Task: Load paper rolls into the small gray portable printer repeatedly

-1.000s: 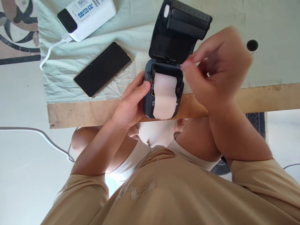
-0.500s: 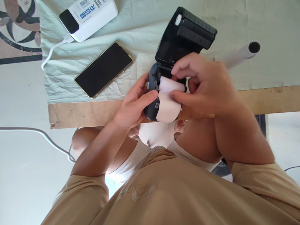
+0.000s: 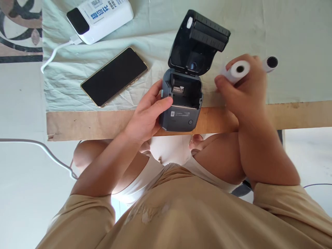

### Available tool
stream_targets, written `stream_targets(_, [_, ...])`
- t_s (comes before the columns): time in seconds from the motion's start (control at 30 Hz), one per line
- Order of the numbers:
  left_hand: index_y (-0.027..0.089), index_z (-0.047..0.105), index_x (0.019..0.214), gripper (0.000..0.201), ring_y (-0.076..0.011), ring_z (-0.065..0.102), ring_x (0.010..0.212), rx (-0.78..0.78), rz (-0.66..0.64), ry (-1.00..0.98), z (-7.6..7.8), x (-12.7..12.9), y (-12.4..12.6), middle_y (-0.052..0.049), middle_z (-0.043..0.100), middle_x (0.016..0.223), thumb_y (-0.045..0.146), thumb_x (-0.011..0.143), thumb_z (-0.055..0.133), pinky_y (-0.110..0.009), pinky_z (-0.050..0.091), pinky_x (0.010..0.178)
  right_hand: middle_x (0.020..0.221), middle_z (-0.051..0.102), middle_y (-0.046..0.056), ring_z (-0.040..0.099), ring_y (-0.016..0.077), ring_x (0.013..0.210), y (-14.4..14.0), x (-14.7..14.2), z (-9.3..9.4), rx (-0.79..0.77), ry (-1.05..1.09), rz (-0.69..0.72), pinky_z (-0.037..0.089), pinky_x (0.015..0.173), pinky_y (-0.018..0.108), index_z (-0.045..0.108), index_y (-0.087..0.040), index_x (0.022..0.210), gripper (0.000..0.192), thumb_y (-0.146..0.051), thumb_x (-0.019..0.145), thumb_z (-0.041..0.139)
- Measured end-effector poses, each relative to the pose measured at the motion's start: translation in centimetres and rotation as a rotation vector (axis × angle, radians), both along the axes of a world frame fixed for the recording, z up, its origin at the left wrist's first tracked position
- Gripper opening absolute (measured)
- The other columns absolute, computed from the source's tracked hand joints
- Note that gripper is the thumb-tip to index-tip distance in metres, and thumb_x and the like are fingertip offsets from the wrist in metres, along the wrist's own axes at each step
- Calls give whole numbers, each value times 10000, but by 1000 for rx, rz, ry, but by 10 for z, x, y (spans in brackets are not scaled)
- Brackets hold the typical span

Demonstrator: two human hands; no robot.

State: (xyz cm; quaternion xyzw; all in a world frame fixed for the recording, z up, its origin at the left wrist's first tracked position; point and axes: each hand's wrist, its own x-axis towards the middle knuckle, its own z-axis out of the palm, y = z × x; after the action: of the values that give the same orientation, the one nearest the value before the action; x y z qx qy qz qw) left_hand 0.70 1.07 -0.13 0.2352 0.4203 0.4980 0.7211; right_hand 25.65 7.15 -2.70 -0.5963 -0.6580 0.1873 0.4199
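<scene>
My left hand [image 3: 149, 116] grips the left side of a dark portable label printer [image 3: 178, 119] at the table's front edge, thumb on its rim. The printer's lid [image 3: 193, 52] stands swung up and back, and no roll sits in the paper bay [image 3: 188, 91]. To the right of the printer, my right hand [image 3: 245, 88] is closed around a white paper roll [image 3: 234, 72], whose hollow core faces up toward me. Just behind that hand, the end of a white tube [image 3: 270, 64] with a dark opening shows; my hand hides the rest of it.
A black-screened phone [image 3: 114, 76] lies on the pale green cloth [image 3: 155, 34] left of the printer. Further back is a white power bank [image 3: 103, 20] with a white cable [image 3: 57, 50] plugged in. A bare wooden strip [image 3: 103, 124] forms the table's front edge.
The paper roll has come out of the printer's bay and moved right in my right hand. My left hand still holds the printer in nearly the same place.
</scene>
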Motion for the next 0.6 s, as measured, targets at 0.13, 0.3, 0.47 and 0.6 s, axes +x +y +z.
stream_targets(0.13, [240,754,1210,323,-303,804,1326,24,-7,6,-5,-2,0,-42,860,1174,296,905,845,-333,688,998,1142,745,83,669,288,1059,-6,4,4,15,-243,60,600,986,501,671,-296,1101,379,-214,774,843])
stream_targets(0.3, [222,754,1204,322,-288,823,1282,52,-15,10,-7,-3,0,-53,863,1225,297,904,843,-287,687,897,1151,763,71,681,262,925,-8,12,4,-11,-247,36,604,835,457,669,-297,1210,577,-173,665,814])
stream_targets(0.47, [219,758,1200,321,-317,769,1399,35,-11,-5,-2,-3,-1,-62,856,1180,295,902,852,-363,672,1095,1106,736,94,689,279,1005,-3,50,9,582,-254,-178,523,735,442,702,-269,1094,364,-208,738,651])
stream_targets(0.6, [230,763,1166,295,-298,793,1355,29,-14,-4,-2,-3,0,-46,858,1131,294,893,856,-324,694,1018,1310,705,111,711,284,1153,5,70,7,134,-397,-345,562,861,469,671,-252,1254,560,-51,734,630])
